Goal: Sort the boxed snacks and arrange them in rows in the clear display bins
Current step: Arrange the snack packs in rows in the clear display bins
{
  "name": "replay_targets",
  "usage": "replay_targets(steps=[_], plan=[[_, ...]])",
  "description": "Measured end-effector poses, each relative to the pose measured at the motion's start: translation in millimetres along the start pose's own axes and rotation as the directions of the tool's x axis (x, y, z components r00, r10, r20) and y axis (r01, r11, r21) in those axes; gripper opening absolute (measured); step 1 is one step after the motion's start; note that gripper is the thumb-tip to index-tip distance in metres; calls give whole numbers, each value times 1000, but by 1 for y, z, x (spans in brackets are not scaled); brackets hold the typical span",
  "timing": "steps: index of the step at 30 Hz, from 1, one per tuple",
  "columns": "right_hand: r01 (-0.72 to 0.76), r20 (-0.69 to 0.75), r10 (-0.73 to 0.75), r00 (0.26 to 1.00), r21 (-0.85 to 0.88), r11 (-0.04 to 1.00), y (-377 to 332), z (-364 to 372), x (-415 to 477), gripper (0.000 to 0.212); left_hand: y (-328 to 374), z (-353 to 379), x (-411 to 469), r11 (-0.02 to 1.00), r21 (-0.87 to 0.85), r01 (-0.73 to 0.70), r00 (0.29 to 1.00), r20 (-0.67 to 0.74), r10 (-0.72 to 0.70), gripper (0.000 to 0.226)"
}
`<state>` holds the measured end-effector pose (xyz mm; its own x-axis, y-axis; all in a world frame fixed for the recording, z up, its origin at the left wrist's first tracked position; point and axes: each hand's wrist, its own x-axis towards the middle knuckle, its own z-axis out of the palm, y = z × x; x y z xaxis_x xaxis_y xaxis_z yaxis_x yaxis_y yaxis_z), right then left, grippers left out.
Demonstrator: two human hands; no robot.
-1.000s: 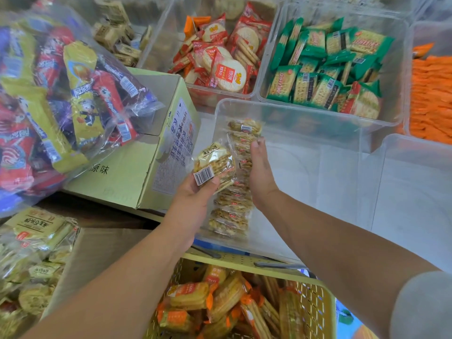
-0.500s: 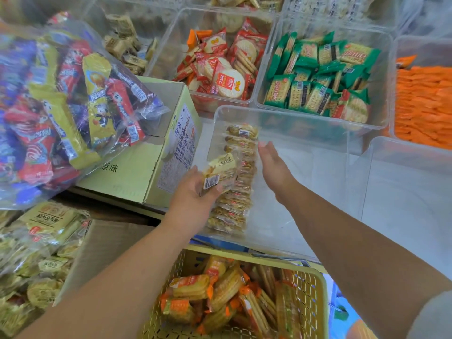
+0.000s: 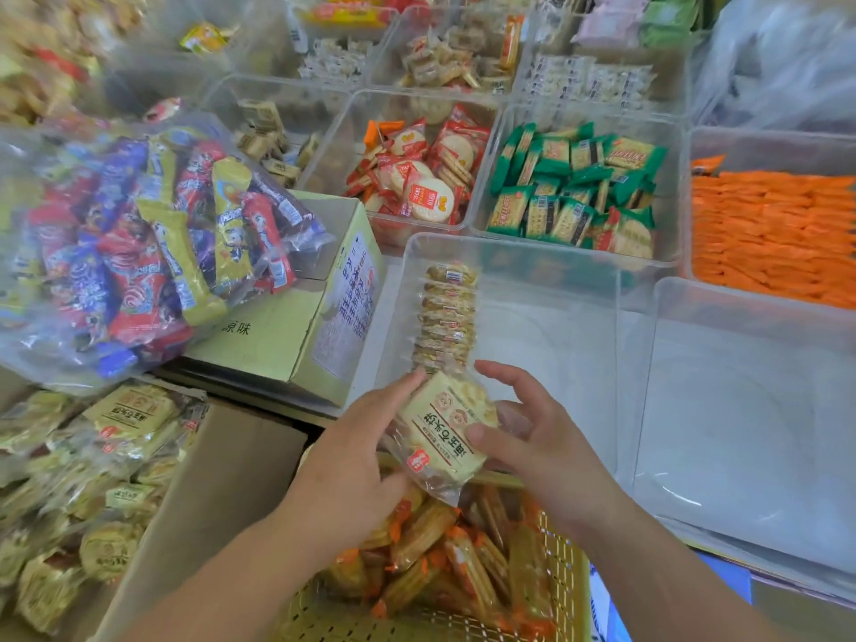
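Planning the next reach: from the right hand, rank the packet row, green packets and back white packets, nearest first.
1. Packet row: just ahead of the right hand, in the near bin.
2. Green packets: farther back, slightly right.
3. White packets: rearmost.

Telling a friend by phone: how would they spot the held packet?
In the near clear plastic bin, one row of cracker packets lines the left wall. At its near end, the left hand and right hand hold a pale yellow packet, printed face up; the row's stand on edge.
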<state>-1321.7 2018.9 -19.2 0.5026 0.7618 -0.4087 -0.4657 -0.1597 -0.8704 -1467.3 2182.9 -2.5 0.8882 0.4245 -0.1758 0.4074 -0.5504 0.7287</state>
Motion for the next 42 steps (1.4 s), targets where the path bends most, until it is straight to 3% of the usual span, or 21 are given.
replay_targets(steps=[2, 6, 7, 10, 12, 16, 19, 22, 24, 26, 32, 42], plan=[[6, -61, -8, 998, -38, 999, 5, 1, -8, 45, -1, 2, -10, 994, -75, 78, 997, 0, -79, 96], [13, -145, -75, 987, -385, 923, 20, 5, -20, 17, -4, 6, -21, 1000, 9, 3, 999, -38, -3, 67], [33, -137, -112, 984, -485, 874, 20, 6, -24, 20, -3, 7, -22, 999, 41, -2, 999, -53, 5, 57], [144, -1, -209, 978, -724, 674, 15, 12, -38, 58, 2, 12, -19, 988, 156, -12, 995, -94, 27, 43], [218, 83, -256, 963, -799, 561, 9, 13, -42, 58, 7, 15, -14, 986, 163, -47, 996, -69, 58, 39], [263, 92, -359, 929, -846, 464, 11, 1, -31, 32, 8, 21, -8, 985, 149, -83, 996, -9, 85, 50], [171, -15, -387, 922, -881, 441, 20, -24, -14, 27, -7, 20, -1, 928, 372, -32, 999, 21, 26, 74], [9, -85, -207, 975, -910, 415, 35, -48, 7, 28, -24, 17, 2, 823, 552, 132, 975, 80, -210, 84], [-69, -110, -64, 992, -887, 457, 42, -58, 19, 30, -34, 19, 0, 781, 612, 125, 949, 155, -273, 89], [-105, -89, 56, 994, -889, 446, 44, -64, 30, 32, -40, 21, -2, 751, 655, 81, 944, 191, -268, 93], [-103, -8, 322, 947, -955, 277, 48, -67, 62, 39, -48, 23, -3, 749, 659, 74, 946, 191, -262, 93], [-133, 49, 531, 846, -945, 299, 54, -68, 76, 56, -56, 21, 2, 788, 609, 85, 943, 206, -261, 92]])
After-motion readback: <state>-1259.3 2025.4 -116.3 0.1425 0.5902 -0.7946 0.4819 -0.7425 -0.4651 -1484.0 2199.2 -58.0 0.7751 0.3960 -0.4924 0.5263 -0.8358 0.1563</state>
